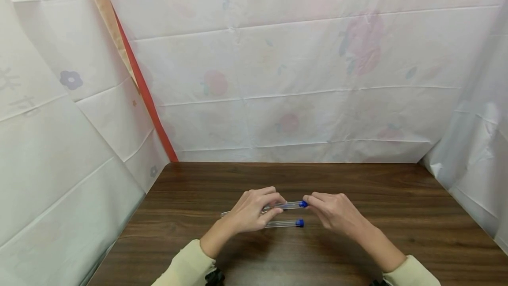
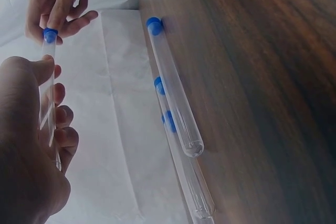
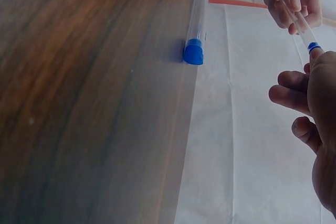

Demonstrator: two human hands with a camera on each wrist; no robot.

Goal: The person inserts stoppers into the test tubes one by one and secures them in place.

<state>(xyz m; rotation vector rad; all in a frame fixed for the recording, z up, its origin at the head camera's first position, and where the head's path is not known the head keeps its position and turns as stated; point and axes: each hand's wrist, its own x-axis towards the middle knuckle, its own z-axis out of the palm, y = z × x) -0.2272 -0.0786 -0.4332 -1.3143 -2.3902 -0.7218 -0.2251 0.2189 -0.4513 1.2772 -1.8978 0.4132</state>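
My left hand (image 1: 251,212) grips a clear test tube (image 2: 48,106) between thumb and curled fingers, raised above the table. A blue cap (image 2: 50,35) closes the tube's right-hand end. The thumb and fingers of my right hand (image 1: 337,214) pinch that cap. Below the hands, another capped test tube (image 1: 283,223) lies on the tabletop, partly hidden by the left hand in the head view. Seen from the left wrist, further blue caps (image 2: 169,121) show behind the nearest lying tube (image 2: 176,90), roughly in line with it.
The dark wood-grain table (image 1: 317,259) spreads under both hands. White printed sheeting (image 1: 293,69) hangs behind it and along both sides. A red strip (image 1: 144,87) runs down to the table's back left corner.
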